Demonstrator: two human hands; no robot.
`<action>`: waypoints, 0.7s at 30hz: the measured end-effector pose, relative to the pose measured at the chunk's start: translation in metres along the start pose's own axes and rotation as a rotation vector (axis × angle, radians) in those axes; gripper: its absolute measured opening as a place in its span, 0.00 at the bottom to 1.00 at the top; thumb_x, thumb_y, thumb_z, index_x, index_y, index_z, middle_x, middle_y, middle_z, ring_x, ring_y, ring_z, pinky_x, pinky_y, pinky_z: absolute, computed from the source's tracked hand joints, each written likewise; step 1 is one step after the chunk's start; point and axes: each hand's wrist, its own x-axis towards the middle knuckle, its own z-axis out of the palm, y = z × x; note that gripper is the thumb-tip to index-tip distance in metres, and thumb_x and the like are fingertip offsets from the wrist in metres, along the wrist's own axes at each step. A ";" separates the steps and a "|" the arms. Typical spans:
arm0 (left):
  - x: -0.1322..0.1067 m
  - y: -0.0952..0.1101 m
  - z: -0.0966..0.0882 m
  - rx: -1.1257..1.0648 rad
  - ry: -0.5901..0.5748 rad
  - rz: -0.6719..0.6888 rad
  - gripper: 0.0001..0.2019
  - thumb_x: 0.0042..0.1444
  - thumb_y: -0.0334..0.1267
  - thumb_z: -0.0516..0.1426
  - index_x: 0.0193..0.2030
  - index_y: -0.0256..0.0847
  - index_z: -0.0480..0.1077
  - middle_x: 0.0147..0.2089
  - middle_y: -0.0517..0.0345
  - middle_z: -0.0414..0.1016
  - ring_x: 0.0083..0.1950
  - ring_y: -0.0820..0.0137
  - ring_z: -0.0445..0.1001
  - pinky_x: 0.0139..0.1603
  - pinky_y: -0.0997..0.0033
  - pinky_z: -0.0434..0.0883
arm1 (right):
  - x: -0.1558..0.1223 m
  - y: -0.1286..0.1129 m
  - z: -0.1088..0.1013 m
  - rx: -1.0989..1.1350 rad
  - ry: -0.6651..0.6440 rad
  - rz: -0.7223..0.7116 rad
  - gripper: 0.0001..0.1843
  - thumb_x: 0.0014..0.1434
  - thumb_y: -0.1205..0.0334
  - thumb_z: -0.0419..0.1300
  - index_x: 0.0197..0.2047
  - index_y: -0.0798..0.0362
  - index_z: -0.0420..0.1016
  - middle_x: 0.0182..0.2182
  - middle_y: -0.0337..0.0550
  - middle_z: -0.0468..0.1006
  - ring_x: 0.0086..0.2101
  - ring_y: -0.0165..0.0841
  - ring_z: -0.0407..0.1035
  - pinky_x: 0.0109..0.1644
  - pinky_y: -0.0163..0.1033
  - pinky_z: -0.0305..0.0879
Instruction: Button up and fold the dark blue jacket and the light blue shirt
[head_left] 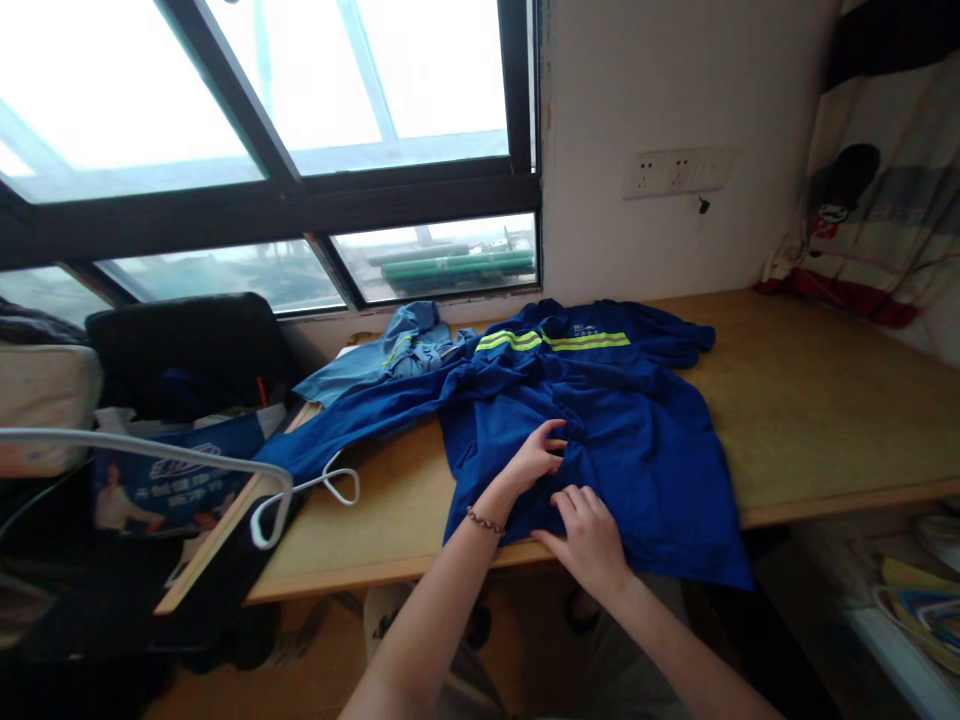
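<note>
A dark blue work jacket (637, 430) with yellow-green reflective bands and a small white print on the chest lies spread front up, its sleeve on the left stretched out flat. Over the middle of its front, near the closing edge, is my left hand (536, 458), fingers curved and apart; a brown beaded bracelet circles that wrist. Closer to the table's front edge, my right hand (592, 540) rests at the jacket's lower part, thumb spread away from its bent fingers. Neither hand visibly grips the cloth, though contact under the fingertips is hidden.
A lighter blue garment (360, 368) lies crumpled behind the long sleeve. A white hanger-like tube (187, 452) juts in from the left over the wooden table (810, 420). Bags and a printed blue package (180, 480) stand at left. A curtain (885, 200) hangs at right.
</note>
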 end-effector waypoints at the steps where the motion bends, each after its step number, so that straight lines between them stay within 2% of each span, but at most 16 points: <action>1: 0.001 -0.001 0.001 0.014 -0.010 0.007 0.37 0.33 0.20 0.54 0.56 0.40 0.54 0.32 0.60 0.67 0.22 0.82 0.61 0.20 0.83 0.55 | -0.002 0.001 0.002 -0.009 -0.019 -0.009 0.15 0.48 0.52 0.61 0.35 0.51 0.65 0.31 0.45 0.68 0.34 0.39 0.62 0.36 0.42 0.58; 4: 0.002 -0.003 0.003 0.074 -0.051 0.027 0.41 0.31 0.19 0.55 0.57 0.40 0.54 0.36 0.57 0.66 0.31 0.76 0.67 0.26 0.81 0.61 | -0.004 0.006 0.003 -0.023 -0.035 -0.009 0.12 0.49 0.53 0.60 0.32 0.51 0.65 0.28 0.43 0.68 0.32 0.38 0.62 0.34 0.41 0.56; 9: -0.003 -0.001 0.007 0.239 -0.099 0.109 0.45 0.32 0.20 0.57 0.61 0.44 0.48 0.44 0.52 0.62 0.40 0.72 0.67 0.31 0.78 0.65 | -0.002 0.006 0.003 -0.065 0.030 0.107 0.18 0.45 0.46 0.61 0.24 0.51 0.61 0.24 0.42 0.67 0.30 0.38 0.61 0.32 0.41 0.54; 11: -0.004 0.000 0.008 0.266 -0.103 0.129 0.47 0.34 0.22 0.59 0.62 0.46 0.44 0.44 0.53 0.61 0.41 0.71 0.67 0.32 0.76 0.66 | -0.003 0.007 0.005 -0.058 0.052 0.156 0.17 0.46 0.49 0.61 0.23 0.50 0.59 0.24 0.42 0.66 0.30 0.38 0.61 0.32 0.40 0.54; 14: -0.003 -0.001 0.010 0.269 -0.100 0.141 0.49 0.35 0.25 0.61 0.63 0.48 0.40 0.42 0.53 0.61 0.41 0.69 0.68 0.32 0.75 0.67 | -0.005 0.011 0.008 0.020 0.136 0.261 0.08 0.51 0.59 0.57 0.27 0.51 0.60 0.26 0.43 0.66 0.30 0.36 0.62 0.32 0.38 0.56; 16: -0.003 -0.003 0.011 0.292 -0.082 0.162 0.48 0.37 0.27 0.62 0.63 0.48 0.39 0.41 0.53 0.62 0.40 0.68 0.69 0.31 0.75 0.68 | -0.005 0.015 0.007 0.133 0.223 0.316 0.03 0.51 0.63 0.54 0.31 0.51 0.62 0.29 0.44 0.67 0.31 0.36 0.63 0.33 0.38 0.57; 18: -0.002 -0.006 0.012 0.328 -0.061 0.197 0.48 0.38 0.29 0.62 0.63 0.47 0.40 0.41 0.53 0.62 0.39 0.68 0.69 0.31 0.74 0.68 | -0.002 0.022 0.004 0.305 0.291 0.361 0.04 0.51 0.64 0.53 0.33 0.52 0.63 0.29 0.44 0.67 0.32 0.36 0.63 0.34 0.38 0.59; 21: 0.001 -0.010 0.011 0.399 -0.038 0.258 0.48 0.36 0.32 0.64 0.62 0.46 0.41 0.43 0.52 0.62 0.39 0.68 0.70 0.32 0.73 0.69 | 0.008 0.040 -0.005 0.724 0.307 0.489 0.06 0.51 0.60 0.55 0.33 0.53 0.66 0.29 0.44 0.71 0.31 0.35 0.65 0.35 0.39 0.61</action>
